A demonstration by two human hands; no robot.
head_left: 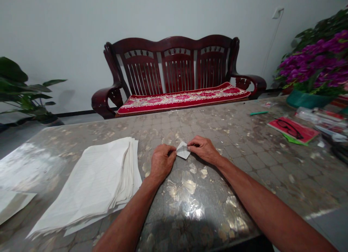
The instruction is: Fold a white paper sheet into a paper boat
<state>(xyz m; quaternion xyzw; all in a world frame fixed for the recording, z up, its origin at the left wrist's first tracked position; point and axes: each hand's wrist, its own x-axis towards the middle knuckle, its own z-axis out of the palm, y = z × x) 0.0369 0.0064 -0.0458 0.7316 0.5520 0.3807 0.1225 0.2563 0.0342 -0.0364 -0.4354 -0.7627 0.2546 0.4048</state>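
On patterned tabletop point(231, 125), pinching folded paper point(183, 151) with left hand point(162, 160) and right hand point(205, 149), nearly closed; probably mid-fold, next needing careful alignment.

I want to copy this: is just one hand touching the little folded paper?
No, the left hand and right hand pinch the folded paper from opposite sides.

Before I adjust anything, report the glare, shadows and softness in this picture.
Head view: glare whitens the tabletop below the small paper and at far left; head view: a soft shadow marks the wall beside the left plant; head view: the purple flowers at right look slightly blurred.
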